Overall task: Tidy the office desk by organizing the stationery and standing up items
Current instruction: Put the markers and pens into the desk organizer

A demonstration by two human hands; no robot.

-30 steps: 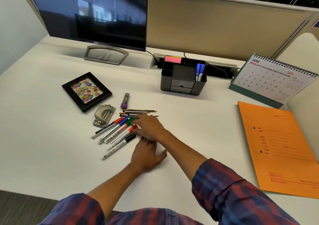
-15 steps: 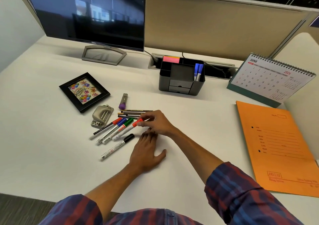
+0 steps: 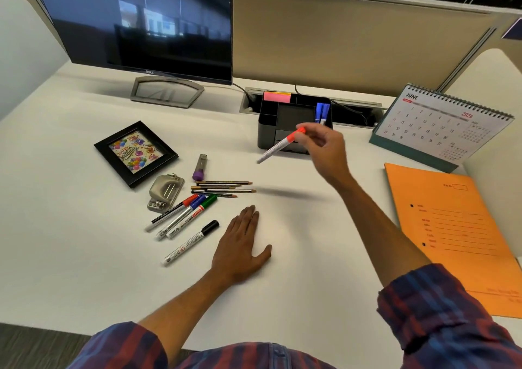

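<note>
A: Clearance?
B: My left hand (image 3: pixel 240 245) lies flat, fingers straight, on bare white desk (image 3: pixel 70 241) near the edge; open matte surface to its right up to the orange folder (image 3: pixel 457 235).
A: Change?
B: My right hand (image 3: pixel 324 148) lifted the red-capped marker (image 3: pixel 279 145) off the marker pile (image 3: pixel 183 216); I pinch it, tilted, just before the black organizer (image 3: pixel 271 131).

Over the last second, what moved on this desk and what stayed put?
The right hand pinched the red-capped marker out of the pile and lifted it toward the black organizer. The left hand stayed flat on the desk; the other markers, pencils and photo frame did not move.
</note>
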